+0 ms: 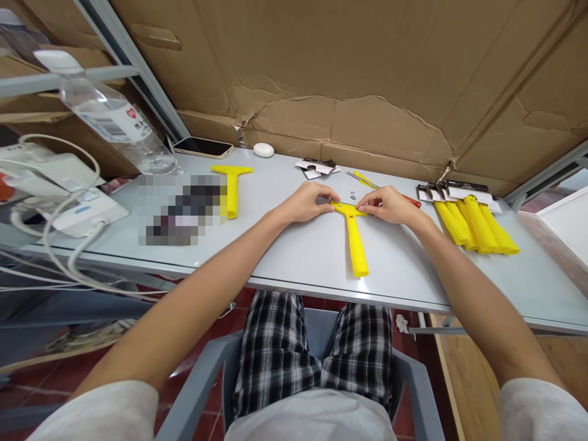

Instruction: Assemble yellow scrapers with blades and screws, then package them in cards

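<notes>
A yellow T-shaped scraper lies on the table, its handle pointing toward me. My left hand pinches the left end of its wide head. At the right end, the fingertips of my right hand are closed on the same head. A thin dark strip, perhaps a blade, shows along the head's far edge. Just beyond it lie several tiny metal screws. A screwdriver with a red handle rests behind my right hand, which partly covers it, and a small yellow strip is by its shaft.
Several yellow scrapers with black-and-white cards lie at the right. Another yellow scraper is at the left, beside a pixelated patch. Loose cards, a white oval case, a phone, a water bottle and cabled power strips line the back and left.
</notes>
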Motion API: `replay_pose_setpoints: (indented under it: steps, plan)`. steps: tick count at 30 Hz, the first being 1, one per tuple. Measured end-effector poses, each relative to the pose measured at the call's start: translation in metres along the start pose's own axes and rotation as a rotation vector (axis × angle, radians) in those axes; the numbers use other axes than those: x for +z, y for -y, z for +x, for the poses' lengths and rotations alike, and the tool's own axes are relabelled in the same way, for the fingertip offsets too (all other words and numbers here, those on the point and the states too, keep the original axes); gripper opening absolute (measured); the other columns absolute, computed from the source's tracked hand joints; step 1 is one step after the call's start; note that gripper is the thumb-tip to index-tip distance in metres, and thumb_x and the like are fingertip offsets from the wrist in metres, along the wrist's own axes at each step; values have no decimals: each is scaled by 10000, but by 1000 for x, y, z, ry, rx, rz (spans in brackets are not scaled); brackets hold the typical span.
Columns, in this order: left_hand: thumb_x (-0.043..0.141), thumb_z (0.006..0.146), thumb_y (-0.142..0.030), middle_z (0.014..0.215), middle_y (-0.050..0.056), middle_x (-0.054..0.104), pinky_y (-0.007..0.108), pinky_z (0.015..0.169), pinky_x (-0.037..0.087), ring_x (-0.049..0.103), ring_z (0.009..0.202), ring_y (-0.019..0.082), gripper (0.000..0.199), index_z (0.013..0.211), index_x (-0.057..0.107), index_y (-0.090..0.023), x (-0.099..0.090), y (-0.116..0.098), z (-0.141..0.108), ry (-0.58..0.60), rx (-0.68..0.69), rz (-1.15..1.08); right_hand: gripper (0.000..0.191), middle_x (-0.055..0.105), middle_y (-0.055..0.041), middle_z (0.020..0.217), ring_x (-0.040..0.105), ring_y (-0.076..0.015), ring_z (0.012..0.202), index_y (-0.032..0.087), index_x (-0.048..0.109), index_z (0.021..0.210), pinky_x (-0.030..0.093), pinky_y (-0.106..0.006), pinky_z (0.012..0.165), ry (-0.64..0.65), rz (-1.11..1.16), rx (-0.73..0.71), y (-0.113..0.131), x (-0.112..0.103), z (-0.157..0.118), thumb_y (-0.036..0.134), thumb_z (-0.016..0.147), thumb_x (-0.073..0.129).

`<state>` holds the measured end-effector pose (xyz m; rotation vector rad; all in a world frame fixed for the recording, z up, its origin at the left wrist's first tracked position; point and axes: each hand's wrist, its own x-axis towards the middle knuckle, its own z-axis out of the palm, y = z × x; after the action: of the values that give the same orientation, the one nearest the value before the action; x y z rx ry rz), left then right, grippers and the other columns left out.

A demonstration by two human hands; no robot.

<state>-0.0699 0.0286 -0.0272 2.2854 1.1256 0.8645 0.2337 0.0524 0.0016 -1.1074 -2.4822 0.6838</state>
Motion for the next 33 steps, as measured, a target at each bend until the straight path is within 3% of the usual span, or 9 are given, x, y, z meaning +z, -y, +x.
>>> replay_pose_setpoints:
  steps: [10,14,18,22,33]
  plan:
    - [857,913,-308,1205,69,885,435,1117,600,790,1160,268,252,1155,890,-247,1,0,0,-3,-6,-5,409,733,-44,704,593,-168,658,186,903,1057,444,-325,715,35,20,12,2,-5,0,545,956,735]
    - [844,913,-295,1198,73,885,428,1106,604,785,1151,266,254,1158,889,-243,2,1,1,-1,-8,-5,395,674,-9,633,588,-156,602,160,883,1158,463,-305,696,15,63,33,-3,-14,-3,445,931,729]
    - [851,914,-302,1196,77,883,426,1100,605,785,1148,264,250,1154,891,-244,2,3,1,-1,-5,-13,342,670,-15,660,616,-157,602,156,893,1081,441,-287,631,84,125,61,-8,-22,-5,348,867,708]
    - [847,918,-298,1211,81,882,433,1106,602,785,1158,266,258,1165,888,-236,1,3,1,5,5,-3,347,697,-20,700,615,-152,614,176,908,1086,412,-281,602,152,119,55,-6,-21,-4,337,864,696]
    - [852,928,-316,1208,73,882,439,1116,600,791,1171,273,230,1146,888,-251,0,0,0,7,6,-5,392,703,-22,710,589,-145,614,183,926,1117,424,-294,621,168,96,54,0,-21,-5,312,860,659]
